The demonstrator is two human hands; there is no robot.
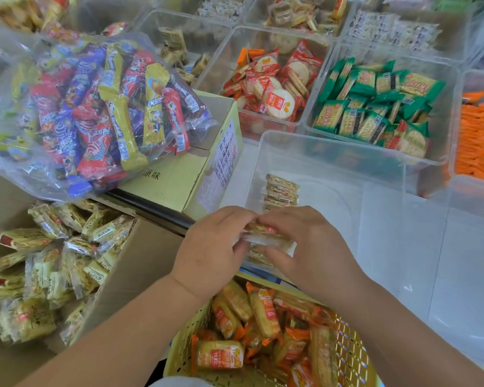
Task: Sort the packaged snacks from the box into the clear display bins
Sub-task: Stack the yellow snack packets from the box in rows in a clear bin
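Head view: our left hand [213, 247] and right hand [310, 247] both clench cracker packets [263, 241] over the near clear bin [380, 219]; next we lower and stack them.

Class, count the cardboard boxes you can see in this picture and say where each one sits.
2. One open box at lower left holds pale snack packets; one closed yellow box sits behind it under the big bag of sweets. Others may be hidden.

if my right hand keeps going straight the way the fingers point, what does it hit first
The right hand points up-left, fingers on the snack packets both hands grip. Past those it would probably meet the left hand first; depth is uncertain.
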